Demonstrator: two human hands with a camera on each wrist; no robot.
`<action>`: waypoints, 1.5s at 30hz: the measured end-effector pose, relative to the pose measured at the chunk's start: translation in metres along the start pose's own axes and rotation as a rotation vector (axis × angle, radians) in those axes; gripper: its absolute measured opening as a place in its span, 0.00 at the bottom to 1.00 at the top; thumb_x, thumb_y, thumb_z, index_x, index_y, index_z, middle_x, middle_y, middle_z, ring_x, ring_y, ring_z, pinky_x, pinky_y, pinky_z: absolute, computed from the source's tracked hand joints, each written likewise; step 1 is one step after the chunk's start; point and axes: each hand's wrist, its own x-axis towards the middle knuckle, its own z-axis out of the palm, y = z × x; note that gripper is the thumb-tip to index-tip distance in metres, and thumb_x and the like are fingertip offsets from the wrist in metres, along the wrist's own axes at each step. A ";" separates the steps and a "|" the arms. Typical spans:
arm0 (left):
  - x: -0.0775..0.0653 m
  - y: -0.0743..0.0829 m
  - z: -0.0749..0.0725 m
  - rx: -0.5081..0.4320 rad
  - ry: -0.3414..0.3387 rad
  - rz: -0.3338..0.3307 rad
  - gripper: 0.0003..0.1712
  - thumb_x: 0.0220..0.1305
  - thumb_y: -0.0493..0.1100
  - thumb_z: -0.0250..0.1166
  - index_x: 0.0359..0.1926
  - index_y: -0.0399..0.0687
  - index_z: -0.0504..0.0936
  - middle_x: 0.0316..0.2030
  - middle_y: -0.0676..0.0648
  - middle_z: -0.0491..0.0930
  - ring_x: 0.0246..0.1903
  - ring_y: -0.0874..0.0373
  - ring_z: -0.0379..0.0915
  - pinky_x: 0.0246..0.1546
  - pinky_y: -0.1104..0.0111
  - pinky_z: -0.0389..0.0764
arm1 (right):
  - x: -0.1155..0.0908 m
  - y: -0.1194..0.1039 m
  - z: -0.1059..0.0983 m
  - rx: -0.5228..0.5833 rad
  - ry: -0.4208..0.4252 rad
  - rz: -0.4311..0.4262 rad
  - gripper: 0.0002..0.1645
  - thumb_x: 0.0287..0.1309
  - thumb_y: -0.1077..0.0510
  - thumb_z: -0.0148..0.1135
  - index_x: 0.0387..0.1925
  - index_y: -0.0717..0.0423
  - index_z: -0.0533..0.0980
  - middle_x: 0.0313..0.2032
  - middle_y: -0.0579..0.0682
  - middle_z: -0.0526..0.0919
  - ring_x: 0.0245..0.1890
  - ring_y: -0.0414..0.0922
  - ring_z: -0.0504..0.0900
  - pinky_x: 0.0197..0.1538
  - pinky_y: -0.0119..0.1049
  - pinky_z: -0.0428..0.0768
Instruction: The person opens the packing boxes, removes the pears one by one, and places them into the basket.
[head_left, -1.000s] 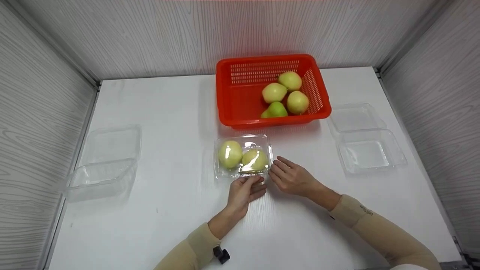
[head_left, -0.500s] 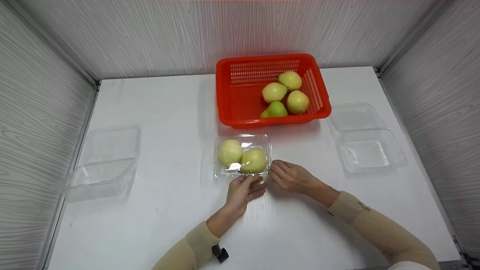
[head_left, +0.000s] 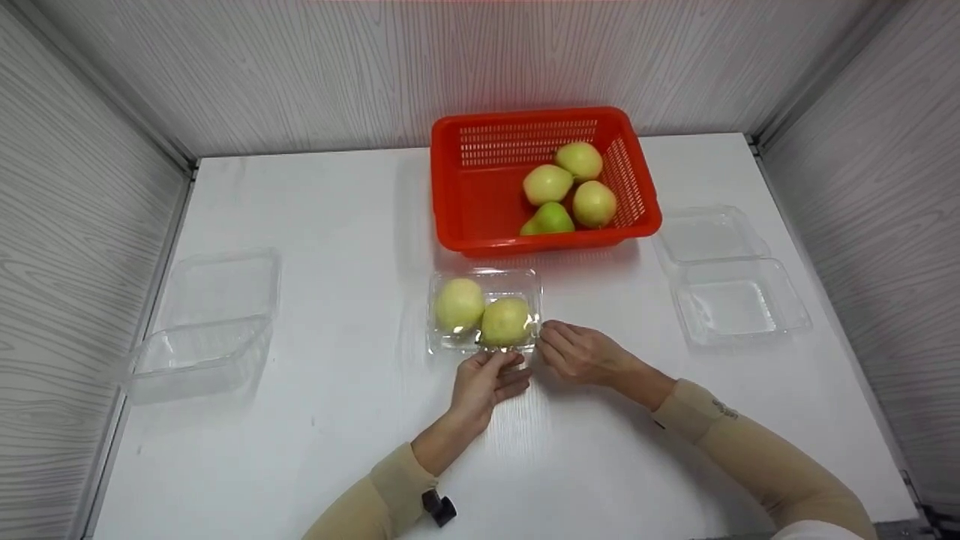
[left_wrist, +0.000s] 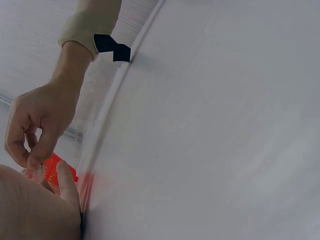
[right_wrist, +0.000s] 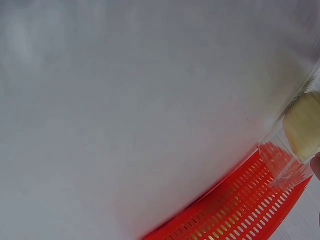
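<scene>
A clear plastic clamshell box (head_left: 486, 281) lies on the white table with its lid down over two pale yellow-green pears, the left one (head_left: 460, 306) and the right one (head_left: 505, 322). My left hand (head_left: 478, 386) holds the box's front edge, thumb on top. At the front right corner, my right hand (head_left: 581, 354) pinches the rim between thumb and curled fingers. The left wrist view also shows this pinch of the right hand (left_wrist: 42, 122), with part of the left hand (left_wrist: 37, 207) below it. In the right wrist view a pear (right_wrist: 303, 125) shows through the box wall.
Behind the box stands a red plastic basket (head_left: 480, 244) with several pears (head_left: 548, 184) in its right half. Two open clear clamshells flank the work: one at left (head_left: 202, 360), another at right (head_left: 739, 304). Wood-patterned panels (head_left: 345, 75) border the table.
My right fingers have curled in from a straighter pose and now pinch the corner. Glare on the lid has shifted and shrunk. The left hand stays nearly still.
</scene>
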 end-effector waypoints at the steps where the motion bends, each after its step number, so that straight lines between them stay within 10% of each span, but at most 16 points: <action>1: 0.000 0.000 0.000 -0.002 0.002 0.000 0.10 0.76 0.40 0.58 0.47 0.37 0.82 0.39 0.48 0.90 0.40 0.58 0.91 0.47 0.63 0.93 | 0.000 0.000 0.000 0.008 0.004 0.004 0.20 0.76 0.67 0.45 0.38 0.61 0.84 0.34 0.53 0.87 0.37 0.45 0.88 0.43 0.30 0.92; 22: -0.002 0.001 0.003 -0.001 0.022 -0.014 0.11 0.77 0.42 0.58 0.48 0.38 0.81 0.40 0.48 0.89 0.40 0.58 0.91 0.47 0.64 0.93 | -0.001 0.001 0.005 0.032 0.065 0.024 0.17 0.75 0.65 0.48 0.36 0.63 0.83 0.33 0.54 0.88 0.34 0.45 0.89 0.36 0.29 0.90; 45: -0.009 0.012 -0.018 -0.023 0.058 -0.026 0.15 0.77 0.45 0.61 0.52 0.36 0.79 0.40 0.48 0.89 0.40 0.58 0.90 0.49 0.64 0.93 | 0.014 0.019 -0.007 0.175 0.200 0.261 0.07 0.68 0.63 0.64 0.35 0.64 0.84 0.32 0.56 0.87 0.30 0.46 0.89 0.32 0.32 0.91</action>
